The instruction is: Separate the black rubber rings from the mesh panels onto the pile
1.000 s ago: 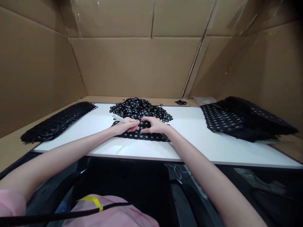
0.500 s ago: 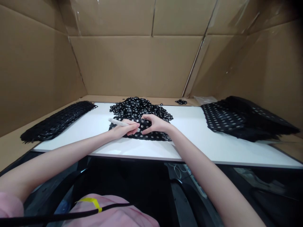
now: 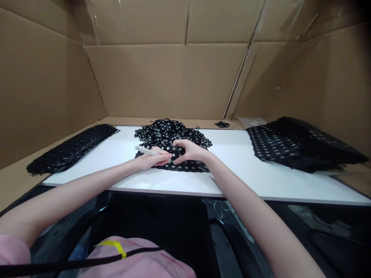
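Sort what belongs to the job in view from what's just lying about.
Job: white pen-like tool, centre spotted sheet; likely ring pile, right spotted sheets, left black bundle.
Lying about, apparently: clear plastic; rings at back right.

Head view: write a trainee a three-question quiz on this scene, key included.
1. Multiple choice: which hand holds the white pen-like tool? (a) the right, (b) the left, (c) both.
2. True or false: the heap of small black rings lies nearer the person than the spotted black sheet.
3. Fill in the blank: the long black bundle lies toward the person's ____ end of the white tabletop.

Key: 1. b, the left hand. 2. False; the heap lies beyond the sheet. 3. left.
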Tool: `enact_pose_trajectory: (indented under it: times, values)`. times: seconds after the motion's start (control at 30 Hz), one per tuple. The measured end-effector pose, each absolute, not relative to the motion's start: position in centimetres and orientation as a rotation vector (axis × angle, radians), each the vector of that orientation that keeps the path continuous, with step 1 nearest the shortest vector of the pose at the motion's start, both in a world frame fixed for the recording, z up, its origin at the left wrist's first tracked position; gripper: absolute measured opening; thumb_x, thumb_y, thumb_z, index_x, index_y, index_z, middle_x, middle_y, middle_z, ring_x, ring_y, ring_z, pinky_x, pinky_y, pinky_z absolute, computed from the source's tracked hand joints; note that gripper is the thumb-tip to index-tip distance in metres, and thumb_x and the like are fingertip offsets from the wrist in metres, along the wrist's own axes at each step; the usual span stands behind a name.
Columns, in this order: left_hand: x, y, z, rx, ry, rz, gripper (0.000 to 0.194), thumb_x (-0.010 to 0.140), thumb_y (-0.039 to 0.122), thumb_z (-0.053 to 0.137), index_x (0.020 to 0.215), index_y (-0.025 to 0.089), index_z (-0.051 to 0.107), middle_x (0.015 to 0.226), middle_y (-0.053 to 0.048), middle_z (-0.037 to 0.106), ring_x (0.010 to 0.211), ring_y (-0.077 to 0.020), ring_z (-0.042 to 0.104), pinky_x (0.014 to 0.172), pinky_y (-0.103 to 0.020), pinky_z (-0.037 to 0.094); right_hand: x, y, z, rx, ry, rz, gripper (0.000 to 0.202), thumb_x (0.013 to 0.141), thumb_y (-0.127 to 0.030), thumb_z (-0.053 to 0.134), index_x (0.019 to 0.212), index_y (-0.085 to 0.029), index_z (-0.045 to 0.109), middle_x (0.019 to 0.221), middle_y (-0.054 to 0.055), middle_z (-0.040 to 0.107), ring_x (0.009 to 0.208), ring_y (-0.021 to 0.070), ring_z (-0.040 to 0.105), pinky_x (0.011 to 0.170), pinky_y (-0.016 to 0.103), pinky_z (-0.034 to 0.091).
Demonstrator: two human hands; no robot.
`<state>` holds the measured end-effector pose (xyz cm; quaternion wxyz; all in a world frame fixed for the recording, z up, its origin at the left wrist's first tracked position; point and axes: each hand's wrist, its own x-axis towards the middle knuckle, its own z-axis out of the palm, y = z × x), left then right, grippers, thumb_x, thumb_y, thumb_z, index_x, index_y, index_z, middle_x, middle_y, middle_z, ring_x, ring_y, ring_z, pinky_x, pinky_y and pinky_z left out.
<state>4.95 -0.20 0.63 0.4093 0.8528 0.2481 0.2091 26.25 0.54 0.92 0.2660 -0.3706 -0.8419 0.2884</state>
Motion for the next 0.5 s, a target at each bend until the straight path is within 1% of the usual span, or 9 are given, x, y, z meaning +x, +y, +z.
enact_pose_trajectory:
  times: [0.2,0.33,0.43,0.5]
  values:
    - [5.0,0.09,0.36,2.139,0.633,0.483,0.05,0.091,0.045,0.043,0.051,0.014,0.045,0.045,0.002,0.039,0.047,-0.0083,0.034,0.05,-0.026,0.025,26.05,0.31,1.07,-0.971,-2.273,0.78,0.04,0.053,-0.03,0.079,0.083,-0.019,0.054,0.082,-0.003,0.051,0.082,0.0155,0.049,0.078,0.029,0.039]
    - [4.91,-0.14,0.34,2.167,0.609,0.503,0.049,0.091,0.044,0.042,0.053,0.014,0.045,0.048,0.002,0.04,0.049,-0.0082,0.034,0.051,-0.026,0.026,26.22,0.03,1.03,-1.03,-2.315,0.727,0.042,0.058,-0.033,0.077,0.091,-0.019,0.056,0.092,0.0,0.057,0.091,0.0189,0.054,0.085,0.032,0.043]
    - [4.87,-0.34,0.25,2.181,0.609,0.546,0.048,0.092,0.043,0.042,0.054,0.014,0.046,0.049,0.002,0.041,0.051,-0.0086,0.036,0.054,-0.025,0.028,26.45,-0.14,0.93,-1.166,-2.338,0.678,0.06,0.057,-0.041,0.079,0.107,-0.02,0.057,0.111,0.004,0.06,0.107,0.0249,0.055,0.095,0.038,0.043]
    - [4.84,-0.35,0.15,2.189,0.613,0.565,0.047,0.092,0.043,0.041,0.056,0.014,0.048,0.049,0.002,0.042,0.051,-0.009,0.038,0.055,-0.025,0.03,26.55,-0.24,0.87,-1.244,-2.348,0.673,0.075,0.053,-0.048,0.081,0.119,-0.022,0.055,0.124,0.007,0.057,0.118,0.029,0.051,0.101,0.041,0.041]
